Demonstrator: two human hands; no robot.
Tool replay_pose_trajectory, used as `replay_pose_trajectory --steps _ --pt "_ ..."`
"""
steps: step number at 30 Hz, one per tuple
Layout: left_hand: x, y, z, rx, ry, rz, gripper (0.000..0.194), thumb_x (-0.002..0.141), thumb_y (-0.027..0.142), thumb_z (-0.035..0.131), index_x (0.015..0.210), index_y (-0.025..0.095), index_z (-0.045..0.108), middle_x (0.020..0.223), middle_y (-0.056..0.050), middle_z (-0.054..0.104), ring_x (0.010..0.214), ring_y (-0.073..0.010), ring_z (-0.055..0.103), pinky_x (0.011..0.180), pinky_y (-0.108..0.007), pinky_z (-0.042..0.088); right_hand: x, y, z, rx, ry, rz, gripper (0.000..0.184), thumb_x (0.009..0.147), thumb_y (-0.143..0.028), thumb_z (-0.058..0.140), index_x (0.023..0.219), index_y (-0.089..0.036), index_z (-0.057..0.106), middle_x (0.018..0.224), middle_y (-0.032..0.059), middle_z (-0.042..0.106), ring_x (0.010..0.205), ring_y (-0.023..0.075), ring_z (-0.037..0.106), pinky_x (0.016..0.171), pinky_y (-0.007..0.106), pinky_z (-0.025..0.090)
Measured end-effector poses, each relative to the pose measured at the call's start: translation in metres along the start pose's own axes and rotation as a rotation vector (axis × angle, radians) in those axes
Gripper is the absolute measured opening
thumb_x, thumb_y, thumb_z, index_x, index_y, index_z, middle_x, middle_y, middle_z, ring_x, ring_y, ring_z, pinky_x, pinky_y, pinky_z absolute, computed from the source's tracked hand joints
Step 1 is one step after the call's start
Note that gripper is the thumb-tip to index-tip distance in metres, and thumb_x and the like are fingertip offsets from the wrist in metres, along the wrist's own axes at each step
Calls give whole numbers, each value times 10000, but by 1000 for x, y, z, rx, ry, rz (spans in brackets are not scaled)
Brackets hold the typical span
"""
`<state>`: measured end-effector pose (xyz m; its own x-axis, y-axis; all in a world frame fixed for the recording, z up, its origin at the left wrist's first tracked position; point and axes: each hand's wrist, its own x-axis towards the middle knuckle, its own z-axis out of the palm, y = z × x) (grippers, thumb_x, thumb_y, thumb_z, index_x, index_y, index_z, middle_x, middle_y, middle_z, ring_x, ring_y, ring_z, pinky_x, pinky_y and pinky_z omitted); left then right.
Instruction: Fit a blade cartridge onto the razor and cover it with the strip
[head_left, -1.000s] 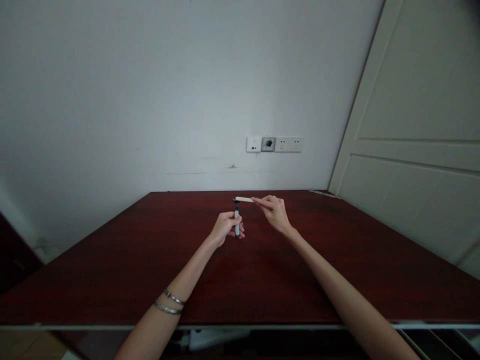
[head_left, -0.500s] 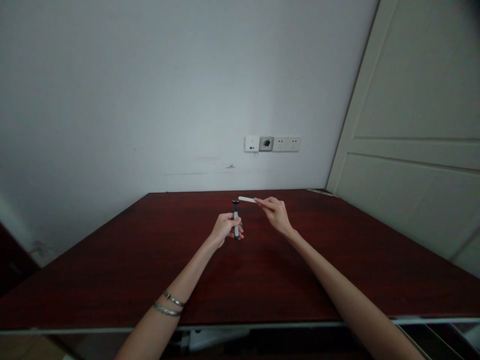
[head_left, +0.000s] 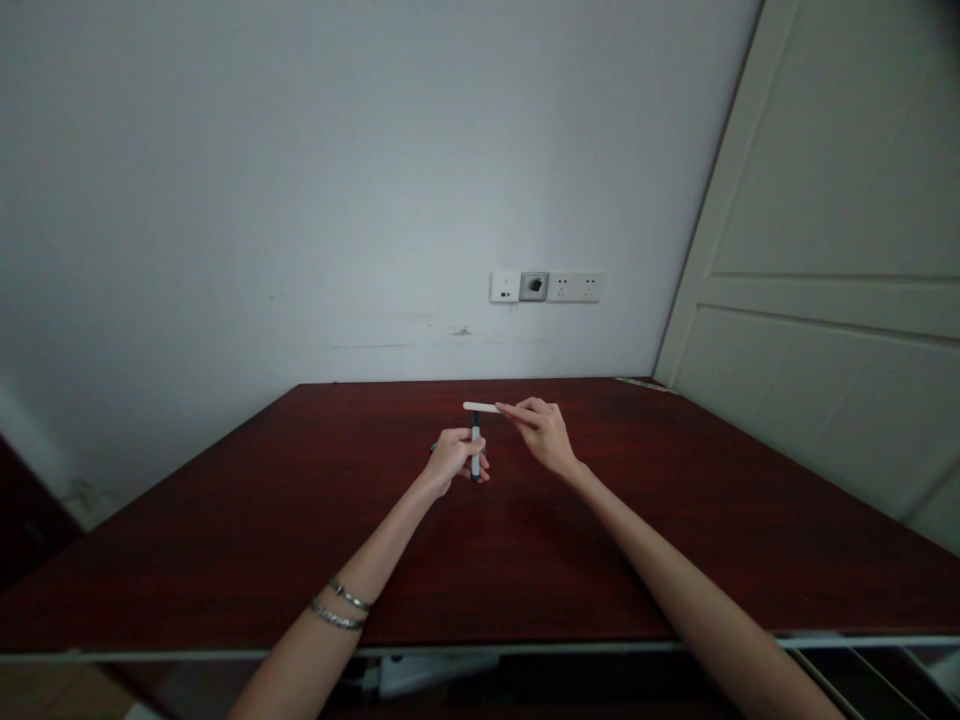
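Note:
My left hand (head_left: 452, 457) is closed round a thin upright pen-like stick (head_left: 475, 447), dark at both ends and pale in the middle, held just above the dark red table (head_left: 300, 520). My right hand (head_left: 541, 434) pinches one end of a flat white strip (head_left: 481, 407), which lies level and points left. The strip's free end sits right over the top of the upright stick, touching or nearly touching it. Two silver bangles (head_left: 339, 605) circle my left wrist.
A white wall rises behind the table with a row of sockets (head_left: 547, 287). A pale panelled door (head_left: 832, 280) stands at the right. The table's near edge (head_left: 480, 648) runs across the bottom, with dim shapes under it.
The white strip has come down and to the left, from beside the stick's tip to directly over it. My left hand has sunk slightly with the stick.

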<state>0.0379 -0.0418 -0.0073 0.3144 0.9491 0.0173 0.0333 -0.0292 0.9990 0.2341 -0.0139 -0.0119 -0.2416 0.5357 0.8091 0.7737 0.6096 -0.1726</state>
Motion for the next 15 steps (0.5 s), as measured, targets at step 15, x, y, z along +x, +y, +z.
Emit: replay_pose_trajectory --steps 15 --pt "-2 2 2 0 -8 -2 184 772 299 568 772 126 507 554 -36 606 428 -157 597 409 -241 464 0 1 -2 -72 23 67 344 883 -198 477 1164 -372 574 846 27 608 784 164 524 727 309 313"
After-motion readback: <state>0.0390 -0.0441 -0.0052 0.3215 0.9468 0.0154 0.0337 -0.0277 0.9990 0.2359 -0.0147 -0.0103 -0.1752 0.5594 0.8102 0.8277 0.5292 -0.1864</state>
